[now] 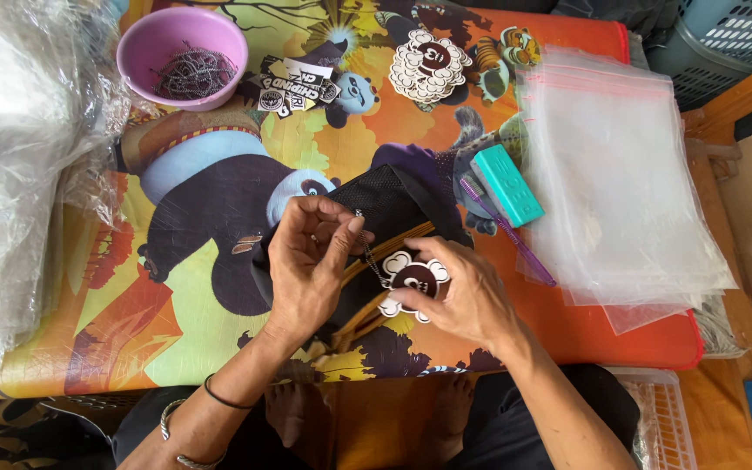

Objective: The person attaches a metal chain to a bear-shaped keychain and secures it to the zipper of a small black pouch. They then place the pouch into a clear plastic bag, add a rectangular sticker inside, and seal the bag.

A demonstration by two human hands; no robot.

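Observation:
My left hand pinches a thin metal ball chain above a black mesh pouch that lies on the table. My right hand holds a flower-shaped white and dark brown tag on the pouch; the chain runs down to that tag. Both hands are close together at the table's front middle.
A pink bowl of chains stands at the back left. Black and white labels and a stack of flower-shaped tags lie behind. A teal box, a purple toothbrush and clear zip bags lie to the right. Crumpled plastic fills the left.

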